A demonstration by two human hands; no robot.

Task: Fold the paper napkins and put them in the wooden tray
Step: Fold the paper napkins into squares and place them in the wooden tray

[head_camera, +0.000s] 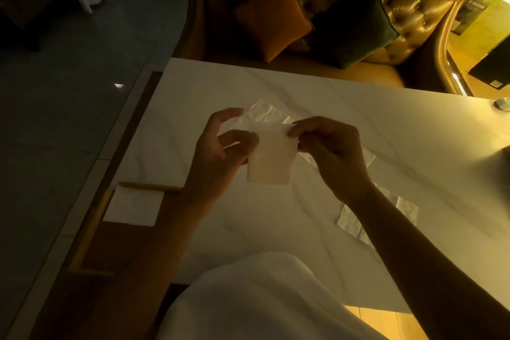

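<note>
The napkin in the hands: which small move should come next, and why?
Probably carry the napkin left into the wooden tray, onto the folded napkin there. It already looks folded to similar size, and left hand and right hand hold it above the table.

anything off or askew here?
Nothing is spilled or torn. The loose napkins lie scattered at mixed angles on the table, some partly hidden. One folded napkin lies flat in the wooden tray. The left hand and right hand grip the held napkin above the table.
</note>
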